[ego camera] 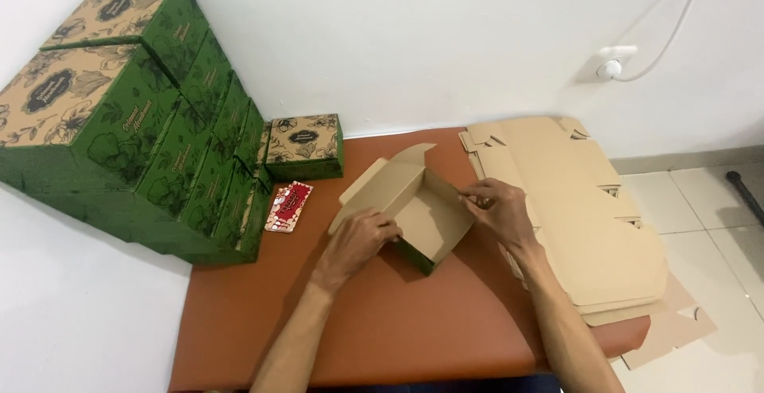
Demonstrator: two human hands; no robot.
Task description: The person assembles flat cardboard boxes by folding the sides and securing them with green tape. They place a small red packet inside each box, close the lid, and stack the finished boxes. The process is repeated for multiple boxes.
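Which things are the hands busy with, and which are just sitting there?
Busy with: half-folded box, held by the left hand and right hand.

Just sitting: flat cardboard stack, finished green boxes, small red packet, wall socket.

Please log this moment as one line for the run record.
left hand: on half-folded box near wall | right hand: pinching far wall | flat blanks: stacked right | finished green boxes: stacked left
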